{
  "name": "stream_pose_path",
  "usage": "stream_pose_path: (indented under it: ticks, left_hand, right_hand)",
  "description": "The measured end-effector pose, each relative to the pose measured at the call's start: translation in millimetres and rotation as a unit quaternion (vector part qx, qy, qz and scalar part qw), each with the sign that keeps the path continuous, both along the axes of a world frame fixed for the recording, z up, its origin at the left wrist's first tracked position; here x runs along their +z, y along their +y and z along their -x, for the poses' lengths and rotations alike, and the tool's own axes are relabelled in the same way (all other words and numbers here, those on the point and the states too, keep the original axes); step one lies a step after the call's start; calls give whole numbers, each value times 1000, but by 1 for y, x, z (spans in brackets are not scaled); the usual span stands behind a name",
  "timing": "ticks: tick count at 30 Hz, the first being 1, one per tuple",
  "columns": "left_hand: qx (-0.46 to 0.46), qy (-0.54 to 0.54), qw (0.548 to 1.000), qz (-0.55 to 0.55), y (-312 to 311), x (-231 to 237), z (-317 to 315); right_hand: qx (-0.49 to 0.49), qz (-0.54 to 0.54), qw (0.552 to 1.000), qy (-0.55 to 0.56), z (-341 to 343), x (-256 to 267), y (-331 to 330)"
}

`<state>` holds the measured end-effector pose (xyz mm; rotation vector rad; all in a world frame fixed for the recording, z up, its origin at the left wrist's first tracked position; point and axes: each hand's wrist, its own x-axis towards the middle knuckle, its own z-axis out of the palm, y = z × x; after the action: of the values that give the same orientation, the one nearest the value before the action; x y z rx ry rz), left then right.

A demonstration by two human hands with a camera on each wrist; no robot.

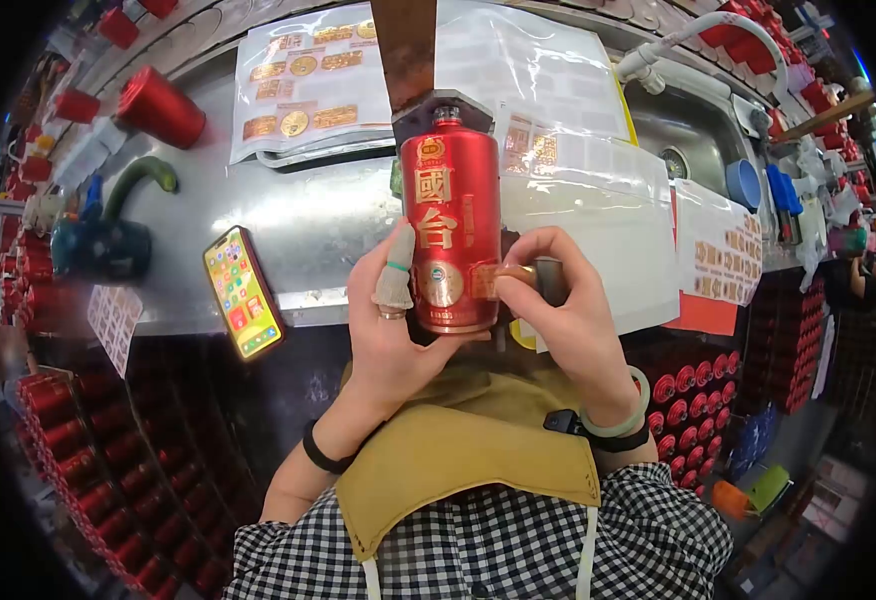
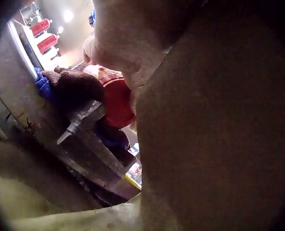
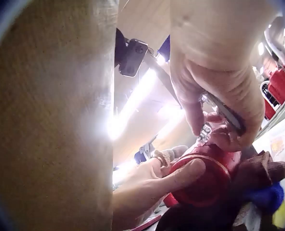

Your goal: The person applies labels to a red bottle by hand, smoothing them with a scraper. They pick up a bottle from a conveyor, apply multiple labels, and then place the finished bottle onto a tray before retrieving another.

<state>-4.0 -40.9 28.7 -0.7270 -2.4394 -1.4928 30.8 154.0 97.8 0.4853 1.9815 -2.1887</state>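
A red bottle [image 1: 450,225] with gold characters and a black neck stands upright in the head view, base toward me. My left hand [image 1: 383,330] grips its left side and lower end, a cloth-wrapped finger [image 1: 395,280] along the edge. In the right wrist view the round base of the bottle [image 3: 200,185] shows beside the left thumb. My right hand [image 1: 573,310] pinches a small flat tool with a dark body [image 1: 552,283], its tip at a gold label [image 1: 483,280] low on the bottle's right side. The left wrist view mostly shows skin, with part of the bottle [image 2: 118,101] behind.
Sheets of gold labels [image 1: 308,80] lie on the metal counter [image 1: 308,220]. A phone with a lit screen [image 1: 244,292] rests at its front left. Clear plastic film [image 1: 568,60] covers the back right, before a sink [image 1: 693,130]. Red bottles [image 1: 693,410] are stacked below on both sides.
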Motion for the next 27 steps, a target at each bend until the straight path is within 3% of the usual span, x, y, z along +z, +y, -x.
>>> stream_pose_path:
  ticks: [3, 5, 10, 12, 13, 21, 27]
  left_hand:
    - [-30, -19, 999, 21, -10, -6, 1]
    - [-71, -118, 989, -48, -14, -17, 4]
    - [-144, -182, 967, -110, -15, 13, 13]
    - [-138, -338, 877, -311, -12, 15, 15]
    - [-149, -361, 865, -315, -11, 20, 20]
    - [-140, -405, 836, -341, -13, 20, 27]
    - [-134, -410, 837, -336, -11, 23, 29]
  right_hand:
    - [-20, -31, 999, 29, -1, -14, 3]
    - [-16, -36, 999, 30, -1, -17, 4]
    - [-18, -21, 999, 40, -2, -17, 0]
    - [-17, -29, 998, 46, -1, -17, -1]
    - [-23, -42, 998, 50, -1, -18, -2]
    - [-22, -66, 997, 39, 0, -20, -1]
    - [-38, 28, 999, 2, -1, -22, 0]
